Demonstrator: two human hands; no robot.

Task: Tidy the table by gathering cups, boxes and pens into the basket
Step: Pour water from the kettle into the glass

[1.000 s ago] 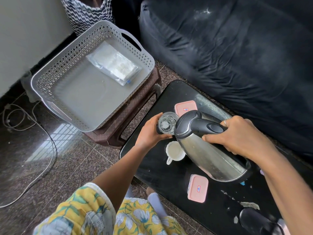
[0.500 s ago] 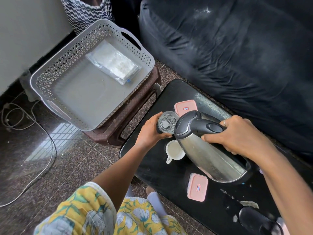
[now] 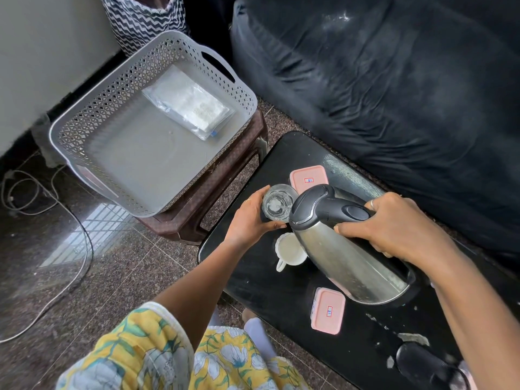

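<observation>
Both our hands are busy over the table (image 3: 253,280): our left hand (image 3: 251,220) is wrapped closed around a clear glass (image 3: 277,202), and our right hand (image 3: 394,225) is clenched on the black handle of a steel kettle (image 3: 346,249), tipped with its lid end touching the glass rim. Whether anything is pouring, we cannot tell.

We judge the main risk to be a spill. The kettle leans across the white cup (image 3: 289,249) just below our left hand, and a slip of either grip would wet the table or knock that cup. The glass is held near the table's edge on our left hand's side, so a bump from the kettle could send it to the floor (image 3: 84,277). The kettle's base also hangs close above the nearer pink box (image 3: 327,311).

Counting: we see one glass, one white cup and two pink-lidded boxes, the second box (image 3: 309,180) just beyond our left hand. No pens show. One kettle. The basket (image 3: 157,88) sits on a stool (image 3: 225,175) well beyond our left hand, holding one clear packet (image 3: 188,104) and none of the task's things yet.
</observation>
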